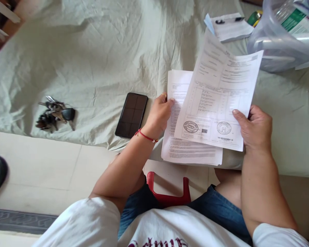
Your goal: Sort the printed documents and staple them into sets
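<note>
From the head view, the person sits on a red stool [169, 192] at the edge of a bed covered with a wrinkled pale green sheet [92, 61], with both hands on printed paperwork. The stack of papers [181, 151] lies at the near edge of the bed, and it serves as the landmark here. The left hand [159, 115] rests on the stack's left edge, fingers curled over the margin and thumb on the page, pinning it rather than lifting it. The right hand [254, 128] is closed on the lower right corner of a single stamped sheet [218, 99], thumb on top, holding it tilted above and to the right of the stack — partly overlapping it.

As a judgement, the sorting looks to be underway: one sheet is separated and in hand, while the stack underneath is still to be gone through.

Left of the stack lies a dark phone [132, 115], face up, just beside the left hand. Farther left sits a bunch of keys [55, 113]. Beyond the stack, toward the far right, are more papers with a pen [230, 25] and a clear plastic container [283, 37].
</note>
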Demonstrator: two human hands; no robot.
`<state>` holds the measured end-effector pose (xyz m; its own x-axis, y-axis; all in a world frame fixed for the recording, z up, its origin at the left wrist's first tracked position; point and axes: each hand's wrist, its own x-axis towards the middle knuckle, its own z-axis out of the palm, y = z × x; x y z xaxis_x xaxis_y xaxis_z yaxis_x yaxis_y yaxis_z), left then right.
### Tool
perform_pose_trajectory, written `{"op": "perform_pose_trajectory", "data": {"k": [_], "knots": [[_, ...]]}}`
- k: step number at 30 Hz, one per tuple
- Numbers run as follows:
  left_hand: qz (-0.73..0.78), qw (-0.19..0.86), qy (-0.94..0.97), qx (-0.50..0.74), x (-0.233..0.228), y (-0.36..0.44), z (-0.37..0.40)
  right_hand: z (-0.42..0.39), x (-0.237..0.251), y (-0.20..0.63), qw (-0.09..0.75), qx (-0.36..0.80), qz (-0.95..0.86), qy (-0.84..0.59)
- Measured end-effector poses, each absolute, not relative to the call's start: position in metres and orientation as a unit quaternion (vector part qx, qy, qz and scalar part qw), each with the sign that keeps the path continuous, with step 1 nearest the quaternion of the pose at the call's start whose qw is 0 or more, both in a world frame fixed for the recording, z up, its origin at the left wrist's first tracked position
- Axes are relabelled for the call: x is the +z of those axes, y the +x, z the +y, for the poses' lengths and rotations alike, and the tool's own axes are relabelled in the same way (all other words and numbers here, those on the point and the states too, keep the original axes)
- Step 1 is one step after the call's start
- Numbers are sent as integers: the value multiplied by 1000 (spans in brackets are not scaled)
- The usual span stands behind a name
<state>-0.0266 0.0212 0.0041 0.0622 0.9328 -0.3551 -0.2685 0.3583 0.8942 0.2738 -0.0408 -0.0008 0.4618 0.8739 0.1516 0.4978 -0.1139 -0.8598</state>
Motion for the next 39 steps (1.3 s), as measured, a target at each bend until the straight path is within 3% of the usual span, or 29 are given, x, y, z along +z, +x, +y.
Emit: {"op": "perform_pose_trajectory", "data": {"k": [18,24,35,39], "knots": [[539,622,257,506,16,-18,22,-66,32,251,373,223,-552,-712],[521,617,243,538,1,-19,24,-67,30,251,347,241,-565,-709],[530,610,321,493,14,-22,20,-70,18,246,339,238,-582,-700],[492,626,334,505,16,-23,21,-60,4,263,405,186,-554,-703]]}}
